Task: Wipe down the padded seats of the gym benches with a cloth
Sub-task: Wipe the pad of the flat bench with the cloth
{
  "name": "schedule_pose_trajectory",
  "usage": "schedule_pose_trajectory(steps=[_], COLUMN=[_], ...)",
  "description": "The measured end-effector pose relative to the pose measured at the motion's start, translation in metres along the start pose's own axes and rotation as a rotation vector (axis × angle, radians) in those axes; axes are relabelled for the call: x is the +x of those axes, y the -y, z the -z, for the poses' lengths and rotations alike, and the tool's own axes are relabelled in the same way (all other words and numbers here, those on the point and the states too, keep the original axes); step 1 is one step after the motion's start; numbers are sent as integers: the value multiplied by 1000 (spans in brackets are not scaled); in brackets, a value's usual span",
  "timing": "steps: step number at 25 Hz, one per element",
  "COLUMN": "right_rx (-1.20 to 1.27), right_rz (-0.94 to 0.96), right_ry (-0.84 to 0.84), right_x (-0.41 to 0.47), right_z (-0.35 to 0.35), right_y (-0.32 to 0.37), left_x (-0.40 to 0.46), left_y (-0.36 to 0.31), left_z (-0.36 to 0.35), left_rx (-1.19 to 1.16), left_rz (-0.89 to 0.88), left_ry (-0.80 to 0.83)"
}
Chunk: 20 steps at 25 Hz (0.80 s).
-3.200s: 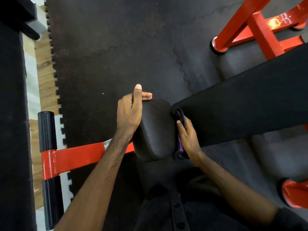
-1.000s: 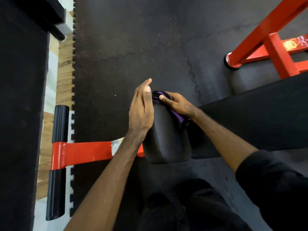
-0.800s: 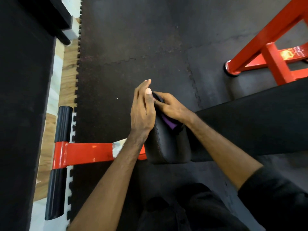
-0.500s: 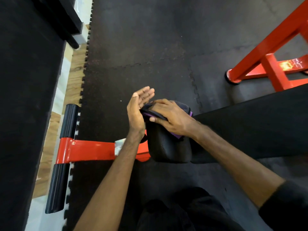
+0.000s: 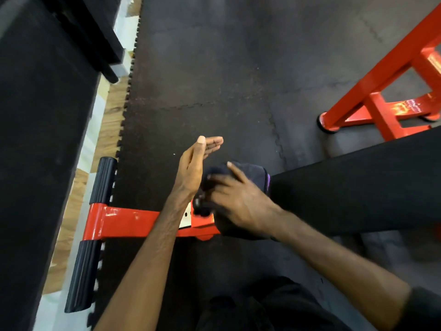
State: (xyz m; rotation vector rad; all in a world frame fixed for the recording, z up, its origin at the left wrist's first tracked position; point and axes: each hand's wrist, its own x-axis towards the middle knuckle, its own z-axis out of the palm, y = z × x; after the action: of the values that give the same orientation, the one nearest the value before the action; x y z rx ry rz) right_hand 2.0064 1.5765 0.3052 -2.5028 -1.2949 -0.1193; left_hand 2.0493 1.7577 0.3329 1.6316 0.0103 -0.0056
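Observation:
The small black seat pad of a red-framed bench sits at the centre, and the long black back pad runs off to the right. A dark cloth with a purple edge is draped over the top of the seat pad. My right hand lies on the cloth with its fingers curled into it; the hand is blurred. My left hand is held edge-on just left of the pad, fingers straight and together, off the padding.
The bench's red foot bar with black end grips lies at the left. Another red frame stands at the upper right. A black padded surface fills the left edge. Dark rubber mats cover the floor.
My right hand has slid the cloth from the far end of the seat pad toward its left side. My left hand has lifted off the pad and straightened.

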Motion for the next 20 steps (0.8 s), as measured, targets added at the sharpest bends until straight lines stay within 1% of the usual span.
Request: schedule_pose_trajectory(steps=[2, 3, 4, 5, 7, 9, 11, 13, 14, 16, 18, 20], right_rx=[-53, -52, -48, -42, -16, -3, -49, -63, -64, -38, -2, 30], right_rz=[147, 178, 162, 105, -104, -233, -246, -246, -260, -322, -373, -385], right_ry=[-21, -31, -43, -70, -146, -233, -288, -331, -362, -421, -476, -530], right_x=[-42, -55, -56, -47, -24, -21, -39, -68, -78, -92, -104, -113], right_z=[-9, -9, -9, -8, -10, -21, -40, -59, -67, -83, -97, -109], right_y=[28, 35, 35, 35, 38, 50, 68, 87, 92, 100, 112, 121], left_x=[5, 6, 6, 8, 11, 14, 18, 21, 20, 17, 9, 4], left_y=[2, 4, 9, 16, 26, 32, 33, 35, 37, 36, 38, 38], left_z=[1, -2, -5, -8, -10, -9, -9, -18, -24, -38, -44, -44], left_rx=[22, 36, 62, 98, 192, 271, 383, 632, 740, 814, 793, 737], left_rz=[-7, 0, 9, 24, 70, 55, 24, -67, -77, -53, -78, -94], left_ry=[22, 61, 118, 196, 344, 401, 443, 488, 464, 321, 178, 115])
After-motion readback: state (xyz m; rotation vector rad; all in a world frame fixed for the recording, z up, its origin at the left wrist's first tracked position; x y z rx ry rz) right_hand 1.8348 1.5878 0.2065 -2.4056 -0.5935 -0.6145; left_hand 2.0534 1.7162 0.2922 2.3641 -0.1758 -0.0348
